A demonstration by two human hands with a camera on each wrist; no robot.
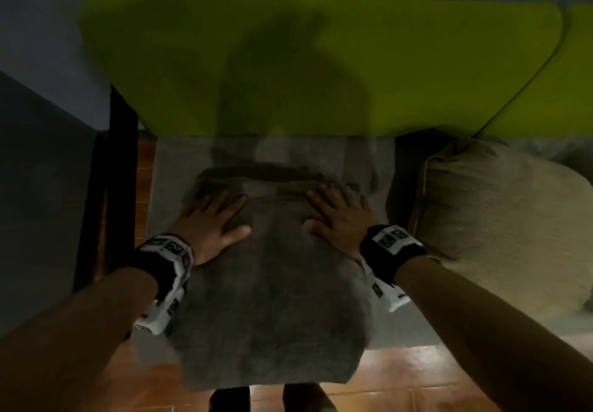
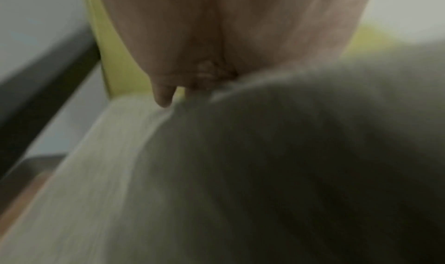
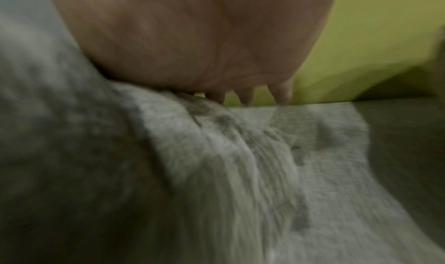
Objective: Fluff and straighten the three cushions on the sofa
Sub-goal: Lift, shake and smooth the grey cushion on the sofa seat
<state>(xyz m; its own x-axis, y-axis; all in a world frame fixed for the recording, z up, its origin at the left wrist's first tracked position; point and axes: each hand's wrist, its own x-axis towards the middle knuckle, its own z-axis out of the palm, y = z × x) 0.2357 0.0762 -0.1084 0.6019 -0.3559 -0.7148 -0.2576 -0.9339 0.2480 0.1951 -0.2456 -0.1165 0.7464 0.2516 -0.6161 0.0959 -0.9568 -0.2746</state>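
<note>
Left hand [image 1: 210, 224] & right hand [image 1: 338, 219] both flat, fingers spread, pressing down on grey cushion [image 1: 269, 309] — gripping nothing. Cushion lying on sofa seat [image 1: 167, 171], front edge overhanging. Beige cushion [image 1: 500, 219] just right — green back cushion [image 1: 321, 59] behind.

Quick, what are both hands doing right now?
Left hand: open, fingers flat, pressing the grey cushion.
Right hand: open, fingers flat, pressing the same cushion.
</note>
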